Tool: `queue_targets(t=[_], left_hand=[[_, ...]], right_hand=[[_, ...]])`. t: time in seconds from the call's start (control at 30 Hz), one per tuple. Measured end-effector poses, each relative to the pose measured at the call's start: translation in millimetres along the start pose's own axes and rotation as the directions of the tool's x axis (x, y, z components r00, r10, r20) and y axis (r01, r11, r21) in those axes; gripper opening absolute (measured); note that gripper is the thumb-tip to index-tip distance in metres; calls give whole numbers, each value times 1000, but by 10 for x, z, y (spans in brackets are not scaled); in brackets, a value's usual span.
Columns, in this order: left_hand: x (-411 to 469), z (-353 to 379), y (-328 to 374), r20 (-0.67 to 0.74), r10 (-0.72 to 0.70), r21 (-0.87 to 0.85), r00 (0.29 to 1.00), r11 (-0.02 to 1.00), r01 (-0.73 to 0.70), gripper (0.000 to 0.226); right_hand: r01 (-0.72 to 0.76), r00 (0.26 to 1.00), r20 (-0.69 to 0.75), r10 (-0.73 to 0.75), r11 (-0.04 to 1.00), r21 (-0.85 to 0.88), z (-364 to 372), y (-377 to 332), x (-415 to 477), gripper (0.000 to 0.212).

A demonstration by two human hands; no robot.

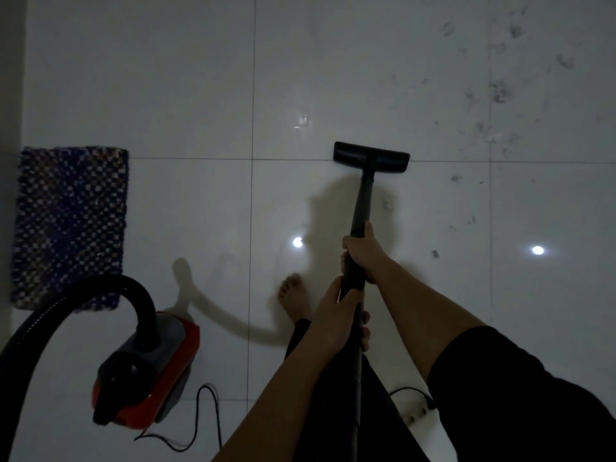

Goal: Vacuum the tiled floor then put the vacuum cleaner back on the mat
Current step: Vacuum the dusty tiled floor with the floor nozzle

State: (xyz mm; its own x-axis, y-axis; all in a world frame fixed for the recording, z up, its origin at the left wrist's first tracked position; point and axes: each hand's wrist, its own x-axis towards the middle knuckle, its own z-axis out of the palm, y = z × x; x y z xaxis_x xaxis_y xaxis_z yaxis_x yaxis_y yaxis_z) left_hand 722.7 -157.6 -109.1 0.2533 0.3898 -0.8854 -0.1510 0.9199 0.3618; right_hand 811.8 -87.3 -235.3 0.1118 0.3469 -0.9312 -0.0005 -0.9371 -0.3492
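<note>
Tiled floor (166,95) spreads pale ahead of your hands. Mat (70,225) lies well left; vacuum cleaner (146,371) sits off it, left of your left hand (336,315). Wand (361,208) runs straight forward; both hands clamped on it, right hand (363,258) nearer floor head (371,157). Debris (500,91) lies forward-right of right hand: likely next sweep angles right.

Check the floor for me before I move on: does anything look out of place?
Yes. Dark clumps of debris lie scattered over the tiles up and to the right of the floor head, not yet vacuumed. The vacuum cleaner sits on bare tile, off the mat.
</note>
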Motion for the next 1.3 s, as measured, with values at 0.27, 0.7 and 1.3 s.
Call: queue_targets(t=[0.27, 0.7, 1.3], left_hand=[[109, -339, 157, -42, 16, -74, 999, 997, -20, 22], [552, -961, 719, -38, 13, -46, 999, 999, -15, 37], [341, -1385, 883, -28, 54, -142, 998, 988, -57, 23]], right_hand=[[-9, 999, 42, 14, 992, -125, 412, -195, 174, 85], [-2, 999, -54, -6, 989, -149, 1001, -848, 568, 83], [41, 999, 25, -37, 987, -155, 1557, -959, 443, 83]])
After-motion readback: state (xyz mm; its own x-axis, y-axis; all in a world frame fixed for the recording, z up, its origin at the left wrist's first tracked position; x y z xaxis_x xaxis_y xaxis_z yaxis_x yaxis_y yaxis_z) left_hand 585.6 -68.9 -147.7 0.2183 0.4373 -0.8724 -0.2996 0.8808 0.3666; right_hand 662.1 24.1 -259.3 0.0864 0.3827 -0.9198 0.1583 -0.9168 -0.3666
